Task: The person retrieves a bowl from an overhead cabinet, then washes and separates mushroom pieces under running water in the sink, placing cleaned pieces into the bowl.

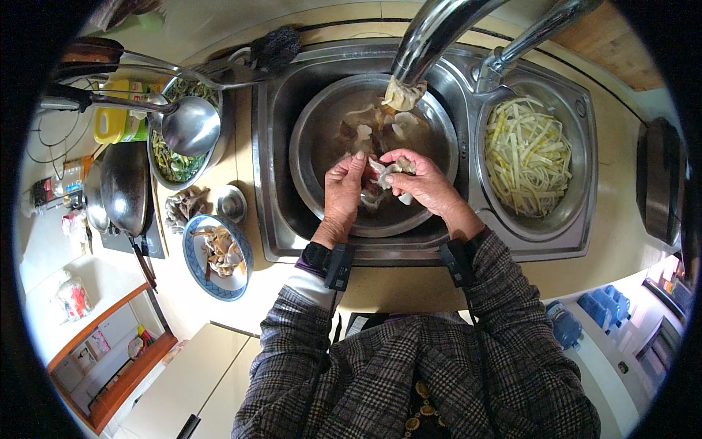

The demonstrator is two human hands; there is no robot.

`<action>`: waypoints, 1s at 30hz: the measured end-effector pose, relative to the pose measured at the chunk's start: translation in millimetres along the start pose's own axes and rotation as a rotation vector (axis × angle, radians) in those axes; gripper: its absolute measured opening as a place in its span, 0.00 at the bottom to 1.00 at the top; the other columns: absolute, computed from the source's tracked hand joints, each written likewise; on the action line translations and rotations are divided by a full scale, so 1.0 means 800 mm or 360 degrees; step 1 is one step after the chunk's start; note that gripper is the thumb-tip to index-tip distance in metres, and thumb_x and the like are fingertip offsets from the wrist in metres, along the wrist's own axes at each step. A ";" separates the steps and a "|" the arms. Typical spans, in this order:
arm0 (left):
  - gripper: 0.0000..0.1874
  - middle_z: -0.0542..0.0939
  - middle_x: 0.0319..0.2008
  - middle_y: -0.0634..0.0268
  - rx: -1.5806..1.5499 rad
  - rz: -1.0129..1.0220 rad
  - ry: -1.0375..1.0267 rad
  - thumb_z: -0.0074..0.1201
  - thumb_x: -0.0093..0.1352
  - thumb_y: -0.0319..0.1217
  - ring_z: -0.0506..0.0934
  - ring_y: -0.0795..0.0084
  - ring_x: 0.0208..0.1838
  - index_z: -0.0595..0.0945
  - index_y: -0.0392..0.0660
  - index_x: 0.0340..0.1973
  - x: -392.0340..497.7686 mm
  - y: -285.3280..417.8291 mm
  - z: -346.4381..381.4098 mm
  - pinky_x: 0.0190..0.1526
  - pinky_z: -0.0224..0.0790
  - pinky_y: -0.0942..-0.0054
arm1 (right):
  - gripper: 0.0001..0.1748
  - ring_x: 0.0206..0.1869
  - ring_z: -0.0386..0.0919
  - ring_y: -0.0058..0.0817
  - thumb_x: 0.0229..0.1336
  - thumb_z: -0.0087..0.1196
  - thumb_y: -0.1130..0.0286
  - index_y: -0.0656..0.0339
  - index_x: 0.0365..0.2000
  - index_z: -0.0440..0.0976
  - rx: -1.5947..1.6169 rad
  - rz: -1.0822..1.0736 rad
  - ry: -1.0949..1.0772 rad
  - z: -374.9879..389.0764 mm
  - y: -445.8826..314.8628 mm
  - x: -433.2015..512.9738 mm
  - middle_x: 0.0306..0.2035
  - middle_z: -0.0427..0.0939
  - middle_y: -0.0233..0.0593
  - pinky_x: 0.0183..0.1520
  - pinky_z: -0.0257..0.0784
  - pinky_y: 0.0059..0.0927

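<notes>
Over a round steel basin (307, 189) in the left sink bowl, my left hand (345, 184) pinches one edge of a pale, soft mushroom piece (384, 174). My right hand (422, 181) holds the same piece from the other side, its thumb and forefinger on it. Cloudy water fills the basin, and more mushroom pieces (405, 125) float beyond my fingers. Just above them hangs the steel faucet (433, 41), a cloth tied around its mouth. To the left on the counter, a blue-rimmed bowl (192, 263) holds torn mushroom pieces (224, 253).
At the right, a steel basin (582, 181) holds pale green shredded strips (529, 156). On the left are a pot of leafy greens (178, 164), a ladle (192, 126) reaching over it, a small steel cup (231, 204), a dark clump (185, 209) and a wok (125, 184).
</notes>
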State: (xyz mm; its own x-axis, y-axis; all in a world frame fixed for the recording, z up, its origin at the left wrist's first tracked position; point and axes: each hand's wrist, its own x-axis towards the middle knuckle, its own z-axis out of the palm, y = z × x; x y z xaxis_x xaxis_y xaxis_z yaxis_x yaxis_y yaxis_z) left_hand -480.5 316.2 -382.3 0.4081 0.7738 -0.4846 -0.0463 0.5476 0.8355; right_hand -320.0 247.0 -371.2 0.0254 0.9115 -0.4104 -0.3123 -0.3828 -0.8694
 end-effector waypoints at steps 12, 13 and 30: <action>0.12 0.75 0.25 0.79 0.0275 0.0118 0.0040 0.53 0.72 0.36 0.66 0.87 0.25 0.83 0.43 0.44 0.029 -0.014 -0.014 0.28 0.59 0.86 | 0.08 0.21 0.68 0.14 0.56 0.60 0.67 0.60 0.33 0.78 -0.0336 0.0236 0.0183 -0.010 0.030 0.023 0.22 0.74 0.25 0.23 0.65 0.20; 0.12 0.75 0.26 0.78 0.0245 0.0133 0.0037 0.53 0.71 0.36 0.66 0.88 0.25 0.82 0.43 0.45 0.043 -0.017 -0.026 0.28 0.59 0.86 | 0.08 0.21 0.68 0.14 0.56 0.61 0.67 0.61 0.33 0.77 -0.0413 0.0251 0.0255 -0.014 0.032 0.029 0.23 0.75 0.26 0.23 0.65 0.21; 0.18 0.82 0.40 0.56 0.1742 0.0115 -0.0004 0.50 0.68 0.35 0.80 0.60 0.39 0.76 0.44 0.53 0.153 -0.035 -0.034 0.37 0.72 0.68 | 0.14 0.44 0.77 0.51 0.47 0.61 0.68 0.61 0.37 0.76 -0.1484 0.0235 0.0547 -0.041 0.074 0.095 0.36 0.78 0.54 0.45 0.72 0.44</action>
State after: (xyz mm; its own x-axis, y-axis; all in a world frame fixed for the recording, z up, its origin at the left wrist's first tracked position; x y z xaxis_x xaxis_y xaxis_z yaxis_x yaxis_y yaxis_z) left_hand -454.4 404.0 -472.3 0.4389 0.7914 -0.4255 0.7640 -0.0794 0.6403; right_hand -305.5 288.7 -462.8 0.3652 0.8090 -0.4606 0.5305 -0.5875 -0.6111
